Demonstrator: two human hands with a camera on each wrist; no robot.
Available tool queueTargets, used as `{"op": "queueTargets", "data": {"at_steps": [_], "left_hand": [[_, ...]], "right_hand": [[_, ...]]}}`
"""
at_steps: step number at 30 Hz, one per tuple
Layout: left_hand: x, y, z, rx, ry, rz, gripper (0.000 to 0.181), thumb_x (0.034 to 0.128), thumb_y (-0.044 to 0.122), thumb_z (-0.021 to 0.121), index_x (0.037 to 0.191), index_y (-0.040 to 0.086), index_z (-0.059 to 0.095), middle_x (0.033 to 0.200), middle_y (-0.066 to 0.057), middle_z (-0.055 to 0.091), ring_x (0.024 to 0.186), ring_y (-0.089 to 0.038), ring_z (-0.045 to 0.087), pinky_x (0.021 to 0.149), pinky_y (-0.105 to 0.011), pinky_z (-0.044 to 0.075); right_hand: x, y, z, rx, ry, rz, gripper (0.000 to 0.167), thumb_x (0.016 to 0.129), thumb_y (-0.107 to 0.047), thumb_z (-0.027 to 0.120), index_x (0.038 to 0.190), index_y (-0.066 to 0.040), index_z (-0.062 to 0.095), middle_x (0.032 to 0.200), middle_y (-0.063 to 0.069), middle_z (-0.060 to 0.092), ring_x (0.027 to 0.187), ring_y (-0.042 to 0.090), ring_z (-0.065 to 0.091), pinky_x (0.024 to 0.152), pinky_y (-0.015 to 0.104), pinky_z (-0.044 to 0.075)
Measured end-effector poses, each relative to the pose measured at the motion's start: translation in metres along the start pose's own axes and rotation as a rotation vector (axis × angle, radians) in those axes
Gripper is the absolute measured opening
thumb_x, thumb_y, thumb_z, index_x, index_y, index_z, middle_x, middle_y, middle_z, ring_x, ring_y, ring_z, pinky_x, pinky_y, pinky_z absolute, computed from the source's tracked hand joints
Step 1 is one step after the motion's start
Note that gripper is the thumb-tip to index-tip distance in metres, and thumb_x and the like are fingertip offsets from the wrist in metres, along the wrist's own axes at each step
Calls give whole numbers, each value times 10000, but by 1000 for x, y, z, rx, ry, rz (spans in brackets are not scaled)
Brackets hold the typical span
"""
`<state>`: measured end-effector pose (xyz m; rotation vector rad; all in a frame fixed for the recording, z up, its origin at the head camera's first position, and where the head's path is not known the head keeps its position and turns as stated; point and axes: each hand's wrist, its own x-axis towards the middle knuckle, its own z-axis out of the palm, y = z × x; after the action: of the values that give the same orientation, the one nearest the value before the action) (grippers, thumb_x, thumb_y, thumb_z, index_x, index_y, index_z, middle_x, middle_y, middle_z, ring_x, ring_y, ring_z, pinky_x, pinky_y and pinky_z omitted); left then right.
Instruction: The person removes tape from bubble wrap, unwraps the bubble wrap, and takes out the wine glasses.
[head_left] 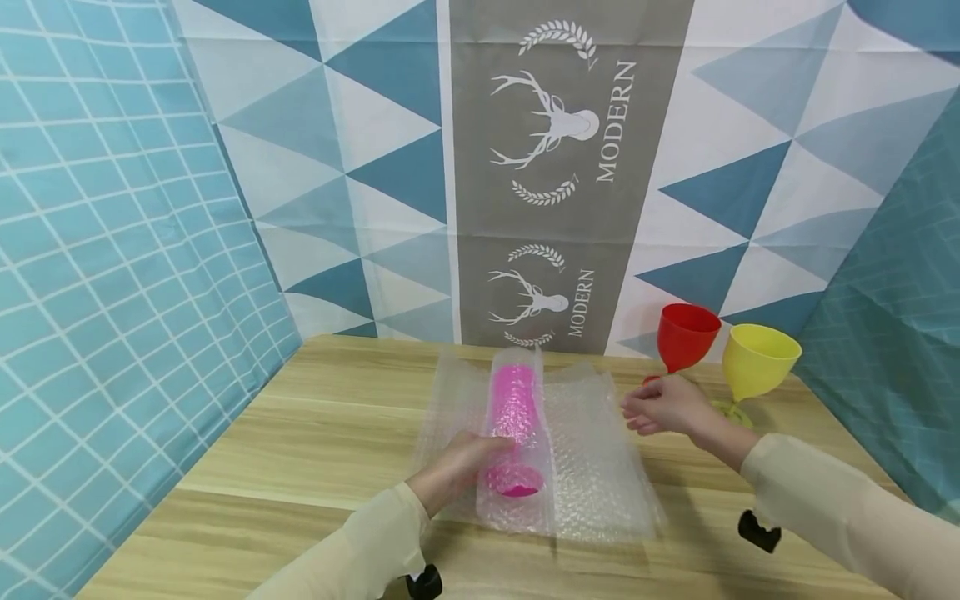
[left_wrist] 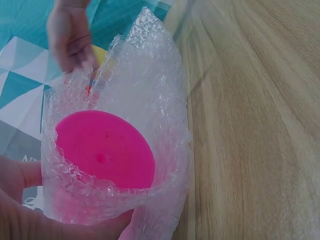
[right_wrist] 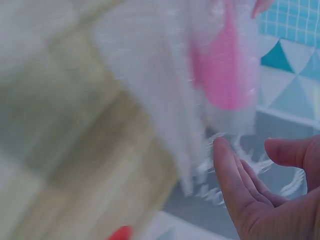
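A pink plastic goblet point(head_left: 514, 392) lies on its side in bubble wrap point(head_left: 596, 454), its foot towards me. One layer goes around the goblet, while a loose part spreads out to its right. My left hand point(head_left: 463, 467) grips the wrapped goblet near the stem, thumb on top. In the left wrist view, the goblet's round foot point(left_wrist: 105, 150) shows inside the wrap's open end. To the right of the wrap my right hand point(head_left: 663, 406) is held up, holding nothing. The right wrist view shows its fingers point(right_wrist: 232, 182) extended and the thumb apart.
A red goblet point(head_left: 687, 333) stands just behind my right hand, which partly hides its base. Right of it is a yellow goblet point(head_left: 759, 362). Patterned cloth point(head_left: 390, 167) hangs behind the wooden table point(head_left: 300, 433), with tiled-print cloth point(head_left: 112, 250) on the left.
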<state>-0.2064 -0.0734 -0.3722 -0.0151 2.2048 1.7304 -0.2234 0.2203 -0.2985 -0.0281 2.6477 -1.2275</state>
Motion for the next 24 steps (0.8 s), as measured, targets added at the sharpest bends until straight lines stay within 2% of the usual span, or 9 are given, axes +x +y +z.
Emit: {"op": "queueTargets", "data": {"at_steps": [7, 12, 17, 24], "left_hand": [[0, 2, 1, 35, 20, 3, 339, 870, 305, 650, 1014, -1, 681, 1011, -99, 665, 952, -198, 597, 990, -495, 450], [-1, 2, 2, 22, 12, 5, 335, 870, 301, 651, 1010, -2, 683, 970, -80, 677, 916, -180, 600, 960, -462, 467], [-2, 3, 1, 23, -2, -2, 365, 877, 316, 638, 1051, -2, 677, 1047, -111, 684, 981, -203, 606, 1005, -519, 438], [-3, 4, 1, 34, 1, 1, 392, 872, 317, 639, 1084, -12, 665, 1128, -153, 665, 1068, -265, 601, 1045, -562, 402]], "right_hand": [[10, -51, 17, -178, 51, -158, 357, 890, -228, 670, 1138, 29, 652, 1038, 198, 718, 795, 226, 727, 708, 300, 607], [20, -78, 27, -293, 43, -189, 278, 878, -220, 686, 1066, -16, 707, 951, 138, 743, 702, 137, 689, 676, 279, 596], [32, -91, 35, -333, 40, -189, 218, 861, -207, 705, 980, -27, 742, 848, 109, 755, 663, 143, 697, 637, 257, 588], [53, -95, 48, -340, 45, -214, 185, 833, -190, 718, 913, -26, 748, 761, 112, 745, 657, 172, 715, 608, 238, 588]]}}
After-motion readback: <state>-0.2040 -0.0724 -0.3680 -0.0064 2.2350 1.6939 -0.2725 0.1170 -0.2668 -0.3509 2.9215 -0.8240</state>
